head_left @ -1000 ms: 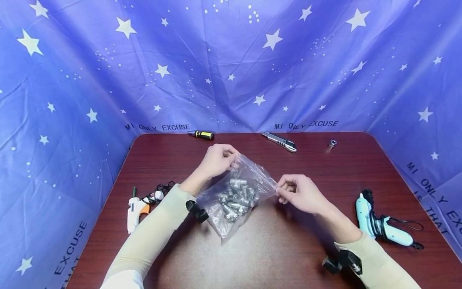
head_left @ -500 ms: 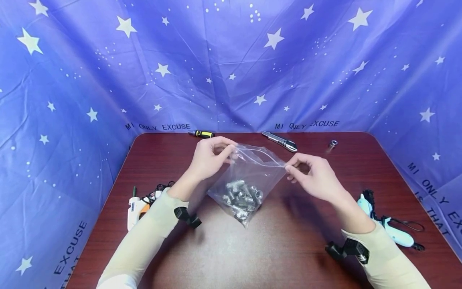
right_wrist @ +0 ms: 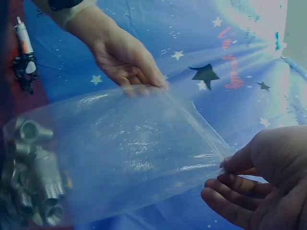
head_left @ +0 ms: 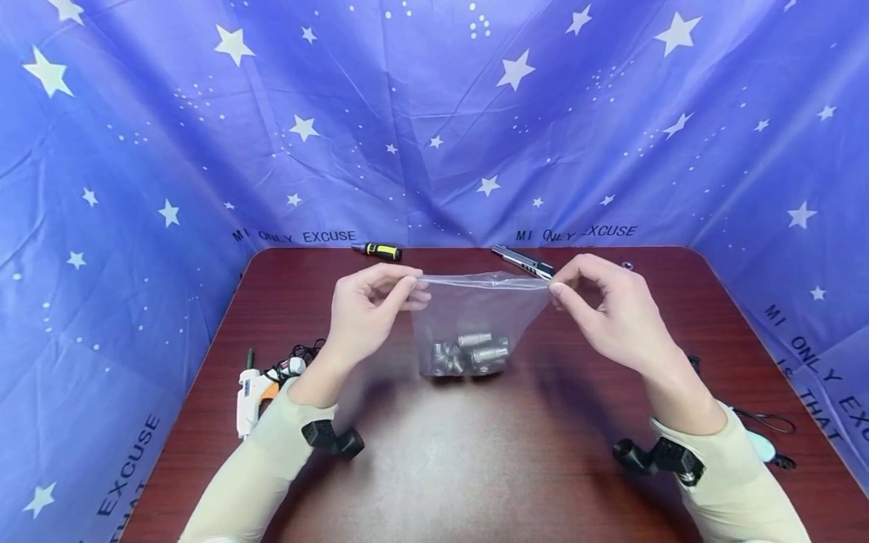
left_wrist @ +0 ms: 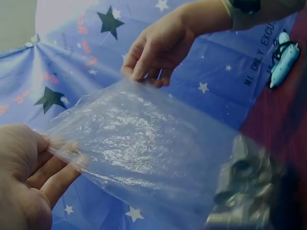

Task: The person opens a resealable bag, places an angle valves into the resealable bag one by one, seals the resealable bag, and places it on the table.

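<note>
A clear zip-top plastic bag (head_left: 478,313) hangs stretched between my two hands, its zip edge level along the top. My left hand (head_left: 370,309) pinches the top left corner between thumb and forefinger. At the opposite corner my right hand (head_left: 611,313) holds the zip edge in the same kind of pinch. Several metal pipe fittings (head_left: 485,353) lie gathered in the bottom of the bag, close over the table. The right wrist view shows these threaded fittings (right_wrist: 48,177) through the film, some with round open ends.
On the dark red table (head_left: 434,467), a white glue gun (head_left: 251,400) lies left and a pale blue glue gun (head_left: 762,446) right, partly behind my sleeve. A screwdriver (head_left: 382,251) and a utility knife (head_left: 523,262) lie at the back. A small metal piece (head_left: 627,265) sits back right.
My hands have moved apart and the right one has risen, pulling the zip edge straight and level. The bag has swung upright, and the fittings have settled along its bottom.
</note>
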### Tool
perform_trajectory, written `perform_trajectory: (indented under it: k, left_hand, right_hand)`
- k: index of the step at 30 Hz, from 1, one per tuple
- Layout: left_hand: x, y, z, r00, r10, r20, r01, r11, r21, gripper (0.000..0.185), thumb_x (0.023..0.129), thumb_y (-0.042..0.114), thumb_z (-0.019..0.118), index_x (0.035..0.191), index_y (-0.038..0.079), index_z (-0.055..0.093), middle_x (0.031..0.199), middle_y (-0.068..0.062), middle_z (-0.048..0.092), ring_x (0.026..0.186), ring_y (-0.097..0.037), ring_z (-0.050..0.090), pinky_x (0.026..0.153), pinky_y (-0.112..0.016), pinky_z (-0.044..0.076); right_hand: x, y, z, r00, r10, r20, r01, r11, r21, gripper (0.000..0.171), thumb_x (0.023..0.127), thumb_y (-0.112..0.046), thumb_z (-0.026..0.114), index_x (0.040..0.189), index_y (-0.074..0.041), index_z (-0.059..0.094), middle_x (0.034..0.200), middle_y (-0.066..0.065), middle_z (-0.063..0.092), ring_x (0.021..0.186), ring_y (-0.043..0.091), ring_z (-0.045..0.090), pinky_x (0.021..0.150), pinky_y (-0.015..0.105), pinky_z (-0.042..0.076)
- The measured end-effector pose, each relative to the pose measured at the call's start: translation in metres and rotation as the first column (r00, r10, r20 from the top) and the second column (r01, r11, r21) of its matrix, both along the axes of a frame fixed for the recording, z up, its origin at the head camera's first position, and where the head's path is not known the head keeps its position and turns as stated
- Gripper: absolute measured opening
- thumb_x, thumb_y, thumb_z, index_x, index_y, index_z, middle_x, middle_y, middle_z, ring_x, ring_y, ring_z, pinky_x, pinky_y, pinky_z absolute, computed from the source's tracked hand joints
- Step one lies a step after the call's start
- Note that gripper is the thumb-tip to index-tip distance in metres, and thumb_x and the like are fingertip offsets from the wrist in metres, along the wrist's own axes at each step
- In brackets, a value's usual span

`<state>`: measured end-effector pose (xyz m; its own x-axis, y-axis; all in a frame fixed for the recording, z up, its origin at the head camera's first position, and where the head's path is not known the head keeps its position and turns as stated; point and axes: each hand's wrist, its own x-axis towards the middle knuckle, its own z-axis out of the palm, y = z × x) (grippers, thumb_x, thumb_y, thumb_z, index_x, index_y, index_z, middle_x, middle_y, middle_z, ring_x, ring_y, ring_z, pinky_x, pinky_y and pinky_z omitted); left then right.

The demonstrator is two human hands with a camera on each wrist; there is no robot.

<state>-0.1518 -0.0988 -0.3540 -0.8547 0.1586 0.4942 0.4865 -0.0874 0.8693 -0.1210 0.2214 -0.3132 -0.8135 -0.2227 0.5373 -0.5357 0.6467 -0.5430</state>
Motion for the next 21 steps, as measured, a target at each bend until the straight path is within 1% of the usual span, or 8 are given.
perform_trajectory:
  k: [3,6,8,11,15,17,19,21]
  left_hand:
    - [0.009,-0.002,-0.001,0.999,0.028,-0.034,-0.028,0.999,0.017,0.013,0.099,-0.008,0.065,0.109,-0.015,0.072,0.096,-0.034,0.076,0.079,-0.010,0.081,0.072,-0.041,0.068]
    - [0.014,-0.003,-0.003,0.998,0.047,-0.041,-0.045,0.998,0.034,0.012,0.099,-0.008,0.066,0.107,-0.014,0.072,0.096,-0.035,0.076,0.080,-0.011,0.081,0.073,-0.041,0.068]
    - [0.015,-0.004,-0.005,0.998,0.063,-0.021,-0.062,0.997,0.041,0.011,0.099,-0.008,0.066,0.106,-0.014,0.071,0.096,-0.035,0.076,0.081,-0.011,0.081,0.074,-0.041,0.068]
    - [0.017,-0.006,-0.009,0.996,0.082,0.033,-0.083,0.996,0.041,0.009,0.099,-0.008,0.066,0.104,-0.015,0.069,0.095,-0.034,0.076,0.079,-0.010,0.081,0.073,-0.039,0.068]
    - [0.017,-0.006,-0.015,0.995,0.071,0.066,-0.074,0.997,0.033,0.008,0.099,-0.011,0.064,0.103,-0.017,0.065,0.094,-0.037,0.075,0.078,-0.009,0.081,0.072,-0.038,0.068]
    - [0.017,-0.005,-0.016,0.997,0.063,0.054,-0.064,0.998,0.007,0.007,0.100,-0.011,0.063,0.104,-0.017,0.063,0.093,-0.037,0.074,0.079,-0.007,0.080,0.073,-0.037,0.068]
    - [0.016,-0.005,-0.016,0.997,0.074,0.027,-0.073,0.996,-0.055,0.006,0.101,-0.008,0.062,0.104,-0.013,0.063,0.094,-0.033,0.076,0.080,-0.005,0.079,0.073,-0.034,0.068]
    - [0.015,-0.004,-0.017,0.995,0.097,0.006,-0.095,0.987,-0.130,0.006,0.103,-0.003,0.062,0.103,-0.009,0.064,0.093,-0.027,0.078,0.081,-0.002,0.077,0.072,-0.032,0.067]
  right_hand:
    - [0.000,-0.001,0.003,1.000,-0.010,-0.025,0.010,1.000,0.007,0.017,0.094,-0.001,0.076,0.091,-0.018,0.074,0.081,-0.010,0.066,0.068,0.001,0.052,0.062,0.016,0.040]
    - [0.001,-0.001,0.003,1.000,-0.005,-0.012,0.005,1.000,0.011,0.015,0.095,-0.002,0.075,0.094,-0.016,0.074,0.083,-0.009,0.064,0.069,0.003,0.048,0.063,0.018,0.038]
    - [0.001,-0.002,0.001,1.000,0.012,0.014,-0.013,1.000,0.010,0.014,0.096,-0.001,0.074,0.096,-0.015,0.073,0.084,-0.008,0.065,0.069,0.003,0.048,0.064,0.018,0.038]
    - [0.001,-0.003,-0.004,0.998,0.038,0.045,-0.039,0.999,0.014,0.014,0.097,-0.001,0.073,0.097,-0.015,0.073,0.082,-0.007,0.064,0.068,0.004,0.049,0.062,0.018,0.039]
    - [0.001,-0.003,-0.012,0.999,0.023,0.026,-0.024,0.999,0.026,0.016,0.095,0.001,0.074,0.097,-0.015,0.073,0.081,-0.008,0.065,0.068,0.005,0.050,0.062,0.018,0.040]
    - [0.002,-0.003,-0.016,1.000,-0.002,-0.003,0.002,0.999,0.039,0.016,0.094,0.001,0.075,0.097,-0.014,0.073,0.083,-0.007,0.066,0.070,0.005,0.051,0.065,0.018,0.040]
    - [0.002,-0.004,-0.020,0.999,-0.027,-0.030,0.028,0.998,0.052,0.014,0.094,0.001,0.076,0.097,-0.013,0.073,0.086,-0.006,0.069,0.075,0.006,0.054,0.069,0.016,0.041]
    - [0.002,-0.004,-0.024,0.998,-0.042,-0.047,0.045,0.997,0.066,0.013,0.093,0.000,0.076,0.097,-0.012,0.072,0.089,-0.004,0.070,0.079,0.007,0.056,0.072,0.016,0.042]
